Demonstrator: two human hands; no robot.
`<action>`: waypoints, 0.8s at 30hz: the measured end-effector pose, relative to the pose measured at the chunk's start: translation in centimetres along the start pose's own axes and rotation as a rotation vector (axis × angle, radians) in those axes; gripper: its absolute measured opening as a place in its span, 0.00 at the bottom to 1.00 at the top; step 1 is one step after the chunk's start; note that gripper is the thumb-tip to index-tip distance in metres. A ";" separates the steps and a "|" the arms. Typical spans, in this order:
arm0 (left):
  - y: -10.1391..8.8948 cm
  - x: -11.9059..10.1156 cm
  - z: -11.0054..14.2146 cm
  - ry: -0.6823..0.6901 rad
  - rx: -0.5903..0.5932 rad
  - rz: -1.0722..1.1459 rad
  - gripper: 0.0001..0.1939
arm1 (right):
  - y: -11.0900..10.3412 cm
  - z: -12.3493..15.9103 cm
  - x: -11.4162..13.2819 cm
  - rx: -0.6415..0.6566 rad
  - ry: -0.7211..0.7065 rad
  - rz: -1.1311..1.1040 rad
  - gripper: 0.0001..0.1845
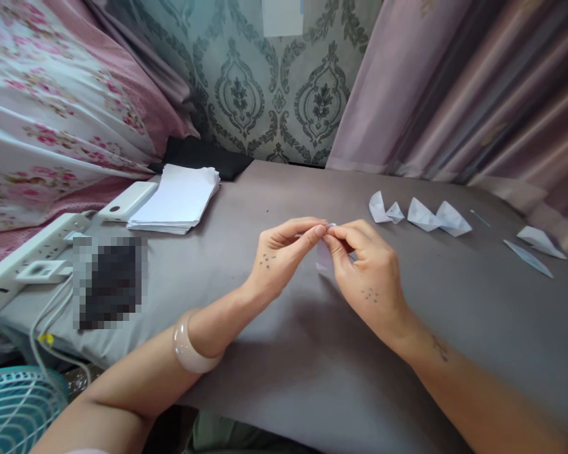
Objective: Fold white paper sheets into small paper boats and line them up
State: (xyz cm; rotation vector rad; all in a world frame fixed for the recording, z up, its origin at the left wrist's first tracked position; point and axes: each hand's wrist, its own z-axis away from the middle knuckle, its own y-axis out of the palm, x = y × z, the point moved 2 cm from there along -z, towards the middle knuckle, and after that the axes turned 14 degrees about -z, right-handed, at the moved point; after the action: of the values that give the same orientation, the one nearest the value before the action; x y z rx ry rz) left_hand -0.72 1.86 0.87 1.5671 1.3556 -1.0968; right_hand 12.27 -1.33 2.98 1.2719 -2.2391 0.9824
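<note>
Between my two hands is a small piece of folded white paper [324, 258], held up above the grey tabletop. My left hand [286, 252] pinches its upper edge between thumb and fingers. Right beside it, my right hand [366, 258] pinches the same edge, the fingertips of both hands nearly touching. Part of the paper hangs down below the fingers, and the rest is hidden behind my right hand. Over to the right lie several folded paper pieces, among them paper boats [423, 215].
A stack of white paper [175, 198] lies at the back left, near a white box [129, 200] and a power strip [33, 255] with cables. A blurred dark object [113, 280] sits close by. A teal fan [21, 407] stands at the lower left. Curtains [421, 88] border the right.
</note>
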 end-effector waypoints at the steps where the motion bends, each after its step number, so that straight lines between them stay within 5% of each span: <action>1: -0.1 0.0 -0.1 0.018 -0.014 -0.011 0.06 | 0.1 0.0 0.0 -0.001 0.003 -0.005 0.08; 10: -0.5 0.6 -0.4 -0.095 -0.011 0.114 0.08 | 0.0 -0.2 -0.4 0.100 0.268 -0.159 0.09; 17: -0.2 0.6 -0.4 -0.191 0.096 0.210 0.10 | -0.4 -0.2 -0.8 0.085 0.340 -0.143 0.14; 24: -0.2 0.6 -0.6 -0.256 0.054 0.268 0.09 | -0.5 -0.6 -1.6 0.093 0.442 -0.304 0.18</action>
State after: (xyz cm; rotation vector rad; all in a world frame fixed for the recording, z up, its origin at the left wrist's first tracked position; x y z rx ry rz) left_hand -0.85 2.62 0.45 1.5349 0.9240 -1.1286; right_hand 13.49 -0.11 2.55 1.2404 -1.6319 1.1277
